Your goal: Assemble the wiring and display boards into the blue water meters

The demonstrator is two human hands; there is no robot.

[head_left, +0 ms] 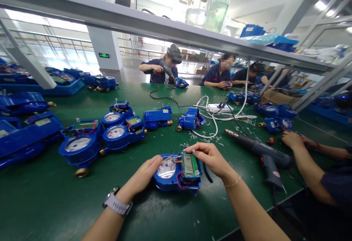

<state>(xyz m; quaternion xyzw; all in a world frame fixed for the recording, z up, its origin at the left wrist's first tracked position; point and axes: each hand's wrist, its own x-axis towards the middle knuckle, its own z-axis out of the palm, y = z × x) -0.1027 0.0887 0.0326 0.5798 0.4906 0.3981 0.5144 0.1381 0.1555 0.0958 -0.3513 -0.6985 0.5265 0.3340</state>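
Observation:
A blue water meter lies on the green bench in front of me, with a clear round dial on its left. On its right an opened housing shows a green circuit board with a lit LCD and colored wires. My left hand is closed against the meter's left side, fingers together over the rim. My right hand pinches the board's upper edge between thumb and fingers, beside a small pale part. A short black strip lies just right of the meter, under my right hand.
Several blue meters stand to the left. A heat gun lies at right, near a co-worker's hand. A power strip with loose cables is farther back. A shelf crosses overhead; other people sit across the bench.

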